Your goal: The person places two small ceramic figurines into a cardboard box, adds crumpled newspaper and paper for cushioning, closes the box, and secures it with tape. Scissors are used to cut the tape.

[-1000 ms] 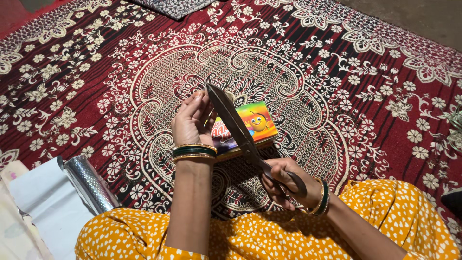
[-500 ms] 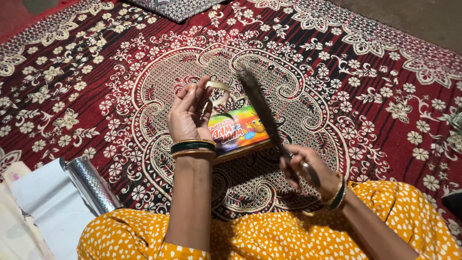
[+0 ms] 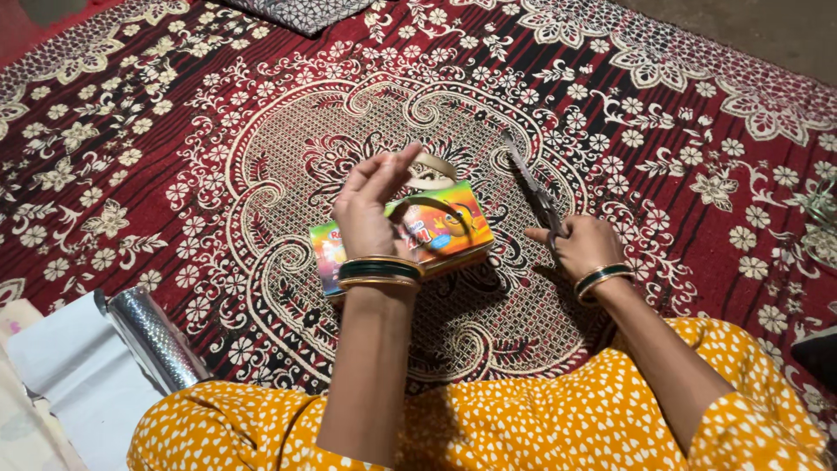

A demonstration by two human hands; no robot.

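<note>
The left hand [image 3: 370,209] is up over the box [image 3: 410,237], fingers pinching 1 curly strip [image 3: 432,179] of pale tape. The strip loops above the bright box, which has a cartoon face and sits on the red rug [image 3: 174,157]. The right hand [image 3: 582,246] grips closed scissors [image 3: 532,187], laid low beside the box.

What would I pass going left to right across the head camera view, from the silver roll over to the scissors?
Shiny silver foil roll → left hand holding a pale tape strip → colourful cardboard box → metal scissors in the right hand.
</note>
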